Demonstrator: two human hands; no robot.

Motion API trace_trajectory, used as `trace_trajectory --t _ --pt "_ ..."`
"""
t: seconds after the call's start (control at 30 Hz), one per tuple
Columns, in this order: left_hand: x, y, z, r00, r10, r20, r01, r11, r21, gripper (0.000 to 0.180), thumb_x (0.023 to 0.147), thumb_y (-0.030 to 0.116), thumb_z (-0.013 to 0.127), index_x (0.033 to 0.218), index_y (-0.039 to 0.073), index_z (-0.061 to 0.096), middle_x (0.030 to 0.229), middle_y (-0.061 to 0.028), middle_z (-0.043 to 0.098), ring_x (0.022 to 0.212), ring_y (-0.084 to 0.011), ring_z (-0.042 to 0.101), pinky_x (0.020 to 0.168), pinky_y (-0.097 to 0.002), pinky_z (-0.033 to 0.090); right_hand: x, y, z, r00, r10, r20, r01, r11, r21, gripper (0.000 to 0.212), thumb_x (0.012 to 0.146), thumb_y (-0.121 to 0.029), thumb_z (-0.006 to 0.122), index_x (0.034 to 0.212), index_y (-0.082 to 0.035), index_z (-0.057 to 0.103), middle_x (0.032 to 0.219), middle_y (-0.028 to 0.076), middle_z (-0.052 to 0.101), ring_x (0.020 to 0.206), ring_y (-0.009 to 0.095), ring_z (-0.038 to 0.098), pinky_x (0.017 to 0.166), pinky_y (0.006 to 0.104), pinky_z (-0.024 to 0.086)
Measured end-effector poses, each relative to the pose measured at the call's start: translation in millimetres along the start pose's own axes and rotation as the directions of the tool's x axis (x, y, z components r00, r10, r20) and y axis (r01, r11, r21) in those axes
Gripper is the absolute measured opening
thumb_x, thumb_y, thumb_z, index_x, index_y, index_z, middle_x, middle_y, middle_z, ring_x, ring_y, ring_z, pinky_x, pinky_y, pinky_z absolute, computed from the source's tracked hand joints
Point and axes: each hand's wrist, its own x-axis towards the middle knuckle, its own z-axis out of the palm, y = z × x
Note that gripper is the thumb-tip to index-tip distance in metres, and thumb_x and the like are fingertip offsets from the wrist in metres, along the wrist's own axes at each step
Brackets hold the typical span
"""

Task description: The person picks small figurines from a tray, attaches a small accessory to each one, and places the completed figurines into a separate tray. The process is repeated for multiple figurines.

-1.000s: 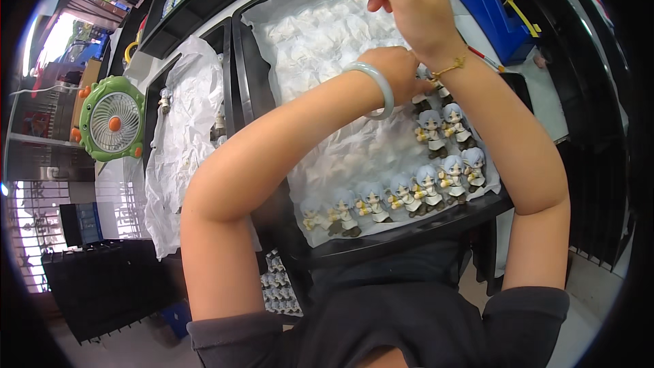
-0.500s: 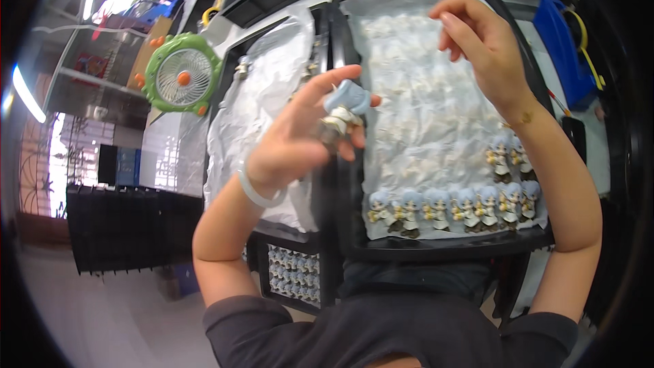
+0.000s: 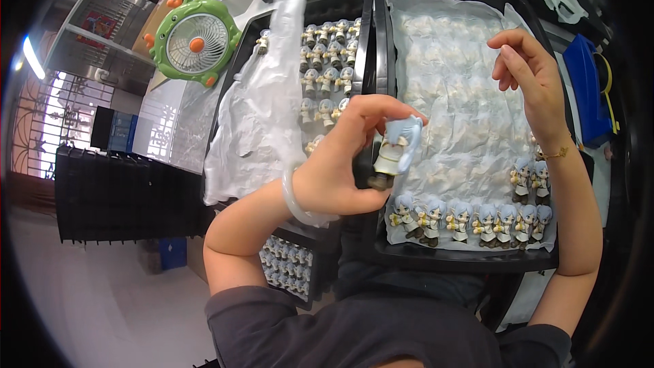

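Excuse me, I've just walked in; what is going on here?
A person's left hand is holding a small blue-haired figurine in white clothes near the neighbouring sides of two black trays. The right hand, loosely curled with nothing visible in it, is above the right-hand tray. There, similar figurines lie along the near edge on thin white paper. In the left-hand tray, crumpled white paper partly covers rows of figurines.

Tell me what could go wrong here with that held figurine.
Only the left hand holds the figurine, so it might slip and fall. It could then knock the near row of figurines. The pale bangle appears close to the rumpled white sheet and might snag it.
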Motion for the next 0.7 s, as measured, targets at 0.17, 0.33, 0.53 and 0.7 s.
trace_trajectory --t 0.17,0.33,0.53,0.7 --pt "0 7 4 0.991 0.050 -0.125 0.019 0.869 0.495 0.063 0.052 -0.001 0.066 0.112 0.005 0.049 0.096 -0.0090 0.048 0.087 -0.0232 0.046 0.078 -0.0307 0.037 -1 3 3 0.999 0.032 0.013 -0.032 0.999 -0.033 0.017 0.087 -0.020 0.047 0.091 -0.008 0.059 0.064 -0.003 0.053 0.059 0.003 0.045 0.054 0.0164 0.032" --pt "-2 7 6 0.991 -0.048 -0.128 0.113 0.816 0.567 0.065 0.051 0.002 0.068 0.113 0.008 0.049 0.089 -0.0065 0.047 0.080 -0.0228 0.045 0.075 -0.0300 0.036 -1 5 3 0.998 0.051 0.022 -0.049 0.997 -0.061 0.017 0.087 -0.021 0.048 0.092 -0.009 0.059 0.065 -0.003 0.053 0.059 0.003 0.046 0.054 0.0162 0.031" --pt "-3 8 9 0.986 -0.054 -0.158 0.144 0.758 0.636 0.063 0.053 0.005 0.067 0.113 0.011 0.050 0.081 -0.0050 0.043 0.075 -0.0221 0.043 0.071 -0.0294 0.034 -1 5 4 0.998 0.048 0.036 -0.045 0.997 -0.067 0.017 0.087 -0.020 0.048 0.092 -0.008 0.059 0.066 -0.003 0.053 0.059 0.002 0.046 0.054 0.0162 0.031" --pt "-5 0 12 0.980 0.078 -0.181 0.088 0.649 0.756 0.060 0.051 0.002 0.063 0.109 0.012 0.054 0.077 -0.0028 0.042 0.072 -0.0205 0.043 0.068 -0.0302 0.031 -2 4 5 0.998 0.044 0.042 -0.040 0.995 -0.087 0.017 0.087 -0.020 0.048 0.094 -0.007 0.058 0.066 -0.003 0.053 0.060 0.003 0.046 0.055 0.0164 0.032"
